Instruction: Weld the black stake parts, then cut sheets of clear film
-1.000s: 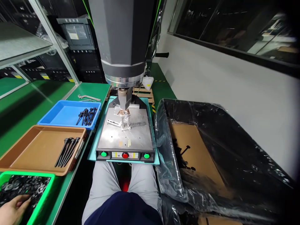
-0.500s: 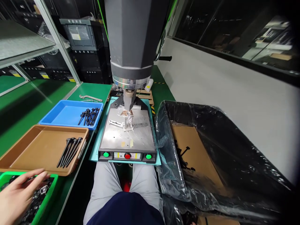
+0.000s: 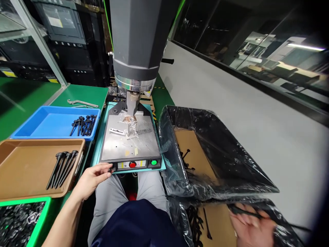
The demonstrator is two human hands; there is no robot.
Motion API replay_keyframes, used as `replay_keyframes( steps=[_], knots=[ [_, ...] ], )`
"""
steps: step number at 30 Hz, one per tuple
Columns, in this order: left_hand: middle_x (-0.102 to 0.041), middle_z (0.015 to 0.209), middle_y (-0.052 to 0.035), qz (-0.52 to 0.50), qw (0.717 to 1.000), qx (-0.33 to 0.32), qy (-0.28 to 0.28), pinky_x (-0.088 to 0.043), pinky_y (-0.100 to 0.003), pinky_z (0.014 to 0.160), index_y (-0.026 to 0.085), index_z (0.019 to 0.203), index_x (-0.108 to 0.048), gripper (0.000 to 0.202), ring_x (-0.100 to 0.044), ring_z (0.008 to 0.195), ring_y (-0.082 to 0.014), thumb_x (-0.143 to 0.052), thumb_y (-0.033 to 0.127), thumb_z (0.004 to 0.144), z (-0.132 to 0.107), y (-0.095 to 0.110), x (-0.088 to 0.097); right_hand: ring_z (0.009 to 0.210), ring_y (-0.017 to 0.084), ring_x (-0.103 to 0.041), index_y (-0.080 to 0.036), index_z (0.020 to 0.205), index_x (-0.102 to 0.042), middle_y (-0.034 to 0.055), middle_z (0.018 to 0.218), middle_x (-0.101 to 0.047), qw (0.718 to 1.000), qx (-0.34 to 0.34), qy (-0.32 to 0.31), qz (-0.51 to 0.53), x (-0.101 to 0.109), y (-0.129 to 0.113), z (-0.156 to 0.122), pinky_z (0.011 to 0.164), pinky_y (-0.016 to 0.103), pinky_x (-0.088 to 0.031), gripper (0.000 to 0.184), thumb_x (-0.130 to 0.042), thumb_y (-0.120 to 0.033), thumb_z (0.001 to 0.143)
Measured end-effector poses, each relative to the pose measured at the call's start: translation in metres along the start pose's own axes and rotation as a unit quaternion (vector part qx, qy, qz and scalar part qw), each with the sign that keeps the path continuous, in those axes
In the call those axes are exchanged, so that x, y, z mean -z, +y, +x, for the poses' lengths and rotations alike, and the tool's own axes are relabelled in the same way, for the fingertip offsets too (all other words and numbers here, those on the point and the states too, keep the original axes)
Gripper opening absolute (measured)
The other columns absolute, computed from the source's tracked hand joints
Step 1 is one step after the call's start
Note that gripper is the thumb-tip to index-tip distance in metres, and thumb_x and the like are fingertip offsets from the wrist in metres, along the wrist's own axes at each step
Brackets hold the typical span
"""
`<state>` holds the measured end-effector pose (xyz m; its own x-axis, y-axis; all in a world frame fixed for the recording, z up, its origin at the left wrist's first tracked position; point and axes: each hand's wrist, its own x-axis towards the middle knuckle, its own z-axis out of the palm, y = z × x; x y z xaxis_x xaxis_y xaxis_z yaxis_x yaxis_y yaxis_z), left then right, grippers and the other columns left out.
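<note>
My left hand [image 3: 95, 178] is at the front left corner of the press base [image 3: 133, 147], covering where the left button was. Between its thumb and fingertips sits a small dark part [image 3: 110, 169], mostly hidden. Low on the right, my right hand [image 3: 253, 226] is palm up over the lower plastic-lined box [image 3: 221, 223]. Its fingers curl around a black rod-like part [image 3: 245, 211], slightly blurred. Above the metal plate hangs the grey welding horn [image 3: 132, 103], with a clear-wrapped fixture [image 3: 132, 128] beneath it.
To the left are a green bin of small black parts [image 3: 42, 224], a brown tray [image 3: 23, 171] with several long black stems, and a blue tray [image 3: 51, 120] with black screws. A wrench [image 3: 82, 103] lies behind. Another lined box [image 3: 205, 168] stands at right.
My left hand has moved from above the green bin right to the press's front corner. My right hand has come into view over the lower box with a black rod-like part. The view has shifted right.
</note>
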<state>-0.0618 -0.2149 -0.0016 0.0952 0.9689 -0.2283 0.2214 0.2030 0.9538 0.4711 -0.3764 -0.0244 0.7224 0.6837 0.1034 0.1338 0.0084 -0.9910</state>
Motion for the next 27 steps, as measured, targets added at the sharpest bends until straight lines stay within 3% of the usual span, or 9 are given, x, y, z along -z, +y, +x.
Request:
replay_keyframes(
  steps=[2, 6, 8, 11, 14, 17, 21, 24, 27],
  knots=[
    [-0.072, 0.11, -0.0093, -0.028, 0.999, -0.009, -0.046, -0.057, -0.043, 0.093, 0.025, 0.099, -0.082, 0.043, -0.07, 0.094, -0.0253, -0.084, 0.052, 0.064, 0.004, 0.012, -0.012, 0.05, 0.016, -0.031, -0.03, 0.049, -0.054, -0.0021, 0.055, -0.023, 0.985, -0.026, -0.148, 0.09, -0.056, -0.023, -0.006, 0.051, 0.035, -0.026, 0.056, -0.065, -0.081, 0.067],
    [-0.071, 0.108, -0.0093, -0.086, 0.987, -0.033, -0.134, -0.059, -0.041, 0.086, 0.025, 0.096, -0.083, 0.034, -0.07, 0.089, -0.0229, -0.085, 0.044, 0.067, 0.002, 0.032, -0.034, 0.061, 0.02, -0.052, -0.024, 0.072, -0.07, 0.0034, 0.062, -0.055, 0.914, -0.012, -0.405, 0.014, -0.172, -0.043, -0.038, 0.058, 0.037, -0.044, 0.053, -0.062, -0.075, 0.078],
    [-0.071, 0.107, -0.0096, -0.095, 0.987, -0.055, -0.117, -0.059, -0.038, 0.082, 0.024, 0.095, -0.083, 0.033, -0.069, 0.089, -0.0219, -0.086, 0.041, 0.067, 0.0, 0.036, -0.041, 0.063, 0.019, -0.055, -0.022, 0.081, -0.074, 0.0026, 0.063, -0.06, 0.896, -0.022, -0.443, 0.006, -0.214, -0.043, -0.058, 0.06, 0.034, -0.047, 0.049, -0.066, -0.07, 0.079],
    [-0.072, 0.107, -0.0093, -0.101, 0.99, -0.09, -0.046, -0.058, -0.035, 0.079, 0.023, 0.095, -0.082, 0.034, -0.067, 0.091, -0.022, -0.086, 0.042, 0.067, -0.005, 0.037, -0.045, 0.06, 0.016, -0.055, -0.021, 0.089, -0.075, 0.0, 0.063, -0.06, 0.855, -0.049, -0.516, 0.01, -0.253, -0.041, -0.083, 0.058, 0.029, -0.048, 0.044, -0.069, -0.063, 0.08],
    [-0.072, 0.106, -0.009, -0.114, 0.988, -0.107, 0.003, -0.056, -0.034, 0.079, 0.021, 0.094, -0.082, 0.035, -0.066, 0.093, -0.0219, -0.087, 0.042, 0.066, -0.008, 0.032, -0.046, 0.069, 0.016, -0.058, -0.021, 0.087, -0.076, 0.0025, 0.072, -0.063, 0.836, -0.024, -0.547, 0.043, -0.273, -0.043, -0.094, 0.064, 0.029, -0.05, 0.039, -0.065, -0.059, 0.085],
    [-0.073, 0.1, -0.0069, -0.171, 0.981, -0.087, 0.028, -0.056, -0.03, 0.075, 0.021, 0.091, -0.081, 0.033, -0.066, 0.087, -0.0181, -0.091, 0.035, 0.062, -0.009, 0.024, -0.05, 0.08, 0.018, -0.06, -0.022, 0.083, -0.075, 0.004, 0.083, -0.063, 0.886, 0.024, -0.456, 0.085, -0.281, -0.043, -0.094, 0.073, 0.031, -0.051, 0.032, -0.07, -0.054, 0.083],
    [-0.075, 0.085, -0.0029, -0.328, 0.944, 0.019, 0.016, -0.057, -0.027, 0.075, 0.022, 0.09, -0.081, 0.037, -0.07, 0.08, -0.0151, -0.095, 0.027, 0.056, -0.008, 0.017, -0.062, 0.064, 0.013, -0.059, -0.023, 0.092, -0.07, 0.0, 0.077, -0.065, 0.918, 0.002, -0.361, 0.162, -0.276, -0.04, -0.094, 0.063, 0.028, -0.051, 0.027, -0.071, -0.049, 0.085],
    [-0.078, 0.091, -0.0045, -0.394, 0.916, 0.075, -0.001, -0.058, -0.029, 0.082, 0.02, 0.088, -0.081, 0.04, -0.073, 0.084, -0.0173, -0.097, 0.023, 0.052, -0.007, 0.015, -0.068, 0.07, 0.016, -0.069, -0.023, 0.094, -0.066, 0.0008, 0.078, -0.071, 0.911, 0.021, -0.375, 0.171, -0.268, -0.041, -0.099, 0.069, 0.031, -0.056, 0.02, -0.071, -0.04, 0.087],
    [-0.079, 0.089, -0.0043, -0.404, 0.912, 0.073, -0.008, -0.059, -0.028, 0.081, 0.019, 0.086, -0.081, 0.038, -0.073, 0.081, -0.0153, -0.096, 0.019, 0.051, -0.007, 0.014, -0.071, 0.074, 0.018, -0.073, -0.022, 0.096, -0.065, 0.0025, 0.079, -0.075, 0.908, 0.027, -0.393, 0.145, -0.264, -0.042, -0.105, 0.072, 0.032, -0.058, 0.018, -0.069, -0.038, 0.09]
  ],
)
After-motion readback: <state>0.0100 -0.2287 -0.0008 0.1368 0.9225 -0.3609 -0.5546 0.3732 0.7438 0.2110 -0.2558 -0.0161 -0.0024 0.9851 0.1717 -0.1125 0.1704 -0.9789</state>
